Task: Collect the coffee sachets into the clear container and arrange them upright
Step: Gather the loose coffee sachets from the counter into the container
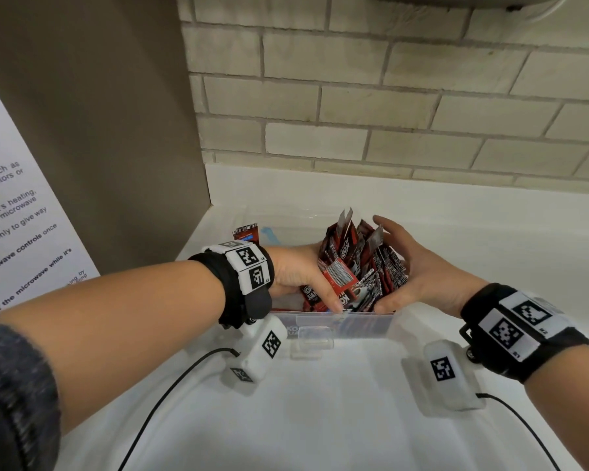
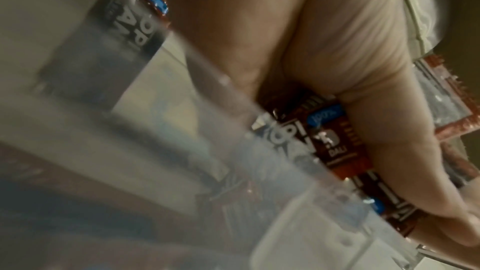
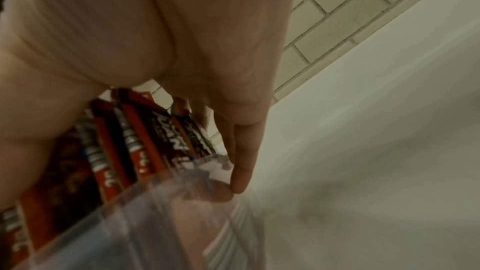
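Note:
A bundle of red-and-black coffee sachets (image 1: 357,263) stands roughly upright, fanned and leaning, in the clear container (image 1: 337,326) on the white counter. My left hand (image 1: 300,273) grips the bundle from the left, thumb across its front. My right hand (image 1: 419,270) cups it from the right, fingers behind and thumb in front. One more sachet (image 1: 247,232) leans at the container's back left. The left wrist view shows my left hand (image 2: 363,110) pressed on sachets (image 2: 335,147) above the container's wall (image 2: 298,213). In the right wrist view my right hand (image 3: 182,38) lies along the sachets (image 3: 145,141) inside the clear wall (image 3: 182,223).
A brown cabinet panel (image 1: 99,130) rises at the left with a printed notice (image 1: 14,215) in front of it. A brick wall (image 1: 388,96) closes the back. White counter (image 1: 320,419) spreads in front and to the right. Black wrist cables (image 1: 170,385) trail over it.

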{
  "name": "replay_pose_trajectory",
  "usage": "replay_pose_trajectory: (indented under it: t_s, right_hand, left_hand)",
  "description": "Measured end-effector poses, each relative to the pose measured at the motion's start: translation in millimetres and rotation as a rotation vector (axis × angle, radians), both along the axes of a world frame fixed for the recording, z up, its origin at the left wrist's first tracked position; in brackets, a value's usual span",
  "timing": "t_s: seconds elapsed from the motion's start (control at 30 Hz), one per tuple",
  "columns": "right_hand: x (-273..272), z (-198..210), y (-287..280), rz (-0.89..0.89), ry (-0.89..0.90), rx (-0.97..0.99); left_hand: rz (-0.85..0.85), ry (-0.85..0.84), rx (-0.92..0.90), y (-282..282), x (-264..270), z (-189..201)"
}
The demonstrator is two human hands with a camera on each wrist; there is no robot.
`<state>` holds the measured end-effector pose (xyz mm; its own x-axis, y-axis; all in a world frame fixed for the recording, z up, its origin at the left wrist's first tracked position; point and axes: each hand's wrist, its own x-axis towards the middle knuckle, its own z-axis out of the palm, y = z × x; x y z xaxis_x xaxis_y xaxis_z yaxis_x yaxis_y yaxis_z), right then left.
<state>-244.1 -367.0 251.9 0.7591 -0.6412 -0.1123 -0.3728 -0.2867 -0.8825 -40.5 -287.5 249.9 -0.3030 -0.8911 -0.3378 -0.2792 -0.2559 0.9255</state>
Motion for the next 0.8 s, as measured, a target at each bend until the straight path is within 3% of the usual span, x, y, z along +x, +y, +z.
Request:
replay_pose_trajectory:
  t_s: [0.2, 0.4, 0.6, 0.8]
  right_hand:
    - [-0.9, -6.9, 2.0, -0.013, -0.055, 0.04]
    - [-0.4, 10.2, 1.6, -0.016, 0.083, -0.05]
    - [30.3, 31.3, 6.3, 0.112, 0.171, -0.286]
    - [49.2, 22.6, 6.6, 0.257, 0.427, -0.603]
  left_hand:
    - [-0.103, -0.094, 0.079, 1.2, 4.4, -2.0]
    - [-0.064, -0.118, 0.111, -0.2, 3.0, 1.5]
    - [0.06, -0.153, 0.067, -0.1, -1.7, -3.1]
    - [0.036, -0.247, 0.067, 1.9, -4.1, -3.9]
